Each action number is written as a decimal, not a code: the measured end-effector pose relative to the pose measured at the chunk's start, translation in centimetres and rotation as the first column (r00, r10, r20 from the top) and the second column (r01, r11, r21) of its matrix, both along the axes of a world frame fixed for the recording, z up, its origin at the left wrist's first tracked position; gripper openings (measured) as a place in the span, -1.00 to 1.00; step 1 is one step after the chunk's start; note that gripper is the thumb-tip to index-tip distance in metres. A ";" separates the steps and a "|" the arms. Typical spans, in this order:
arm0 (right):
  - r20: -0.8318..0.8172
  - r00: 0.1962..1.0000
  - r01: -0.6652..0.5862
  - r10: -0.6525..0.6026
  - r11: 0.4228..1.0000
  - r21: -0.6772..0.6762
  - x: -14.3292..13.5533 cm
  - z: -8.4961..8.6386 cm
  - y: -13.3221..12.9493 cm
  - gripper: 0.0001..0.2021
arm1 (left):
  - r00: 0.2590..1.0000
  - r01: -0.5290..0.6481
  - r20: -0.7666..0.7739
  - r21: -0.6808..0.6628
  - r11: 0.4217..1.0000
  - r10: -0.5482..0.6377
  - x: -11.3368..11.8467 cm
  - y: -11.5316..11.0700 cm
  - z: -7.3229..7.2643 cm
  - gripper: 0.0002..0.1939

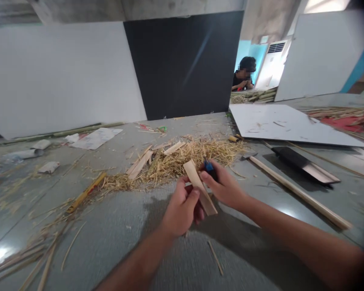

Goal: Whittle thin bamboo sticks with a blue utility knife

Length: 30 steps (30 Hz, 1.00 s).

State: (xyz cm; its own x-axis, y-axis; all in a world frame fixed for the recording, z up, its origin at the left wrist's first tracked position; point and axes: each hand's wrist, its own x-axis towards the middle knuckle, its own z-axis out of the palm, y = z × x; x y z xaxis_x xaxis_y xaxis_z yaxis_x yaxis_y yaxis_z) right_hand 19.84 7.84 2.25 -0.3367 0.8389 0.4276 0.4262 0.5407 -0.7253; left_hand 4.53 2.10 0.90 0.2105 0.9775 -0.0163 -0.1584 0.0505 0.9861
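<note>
A short, flat, pale strip of wood (204,195) slants between my hands, low over the grey floor. My left hand (182,206) is closed round its middle, thumb on top and fingers beneath. On the strip's right side, my right hand (223,184) grips a small blue-and-black handled tool (210,169). The tool's working end is hidden, so its exact kind does not show. Just beyond both hands lies a heap of straw-coloured shavings (182,159), with several flat wood pieces (141,163) on it.
A long-handled tool (297,192) and a black case-like object (303,163) lie on the right. A yellow stick (86,192) and thin strips (33,262) are on the left. White (63,76) and black (185,68) panels stand behind. A person (245,74) sits far back.
</note>
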 end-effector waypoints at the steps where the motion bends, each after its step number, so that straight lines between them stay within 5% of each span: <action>1: 0.050 0.999 0.012 -0.014 0.999 0.033 0.8 -0.3 0.1 -0.73 | 0.999 -0.027 0.030 -0.036 0.999 0.028 -0.1 0.1 -0.1 -0.63; 6: 0.442 0.896 -0.122 0.048 0.983 0.140 2.7 -0.8 -0.3 -0.68 | 0.968 -0.173 0.165 -0.108 0.979 0.189 -0.8 0.6 -0.5 -0.64; 11: 0.532 0.823 -0.298 0.198 0.948 0.108 1.8 -0.7 -1.2 -0.70 | 0.974 -0.146 0.155 -0.140 0.979 0.167 -0.7 0.5 -0.1 -0.61; 21: 0.525 0.843 -0.215 0.118 0.968 0.127 2.2 -0.9 -0.8 -0.66 | 0.967 -0.251 0.027 -0.115 0.961 0.255 -0.9 0.4 0.0 -0.39; 30: 0.535 0.845 -0.099 0.005 0.984 0.147 2.3 -0.9 -0.1 -0.64 | 0.942 -0.334 -0.007 -0.081 0.939 0.335 -0.6 0.2 0.0 -0.49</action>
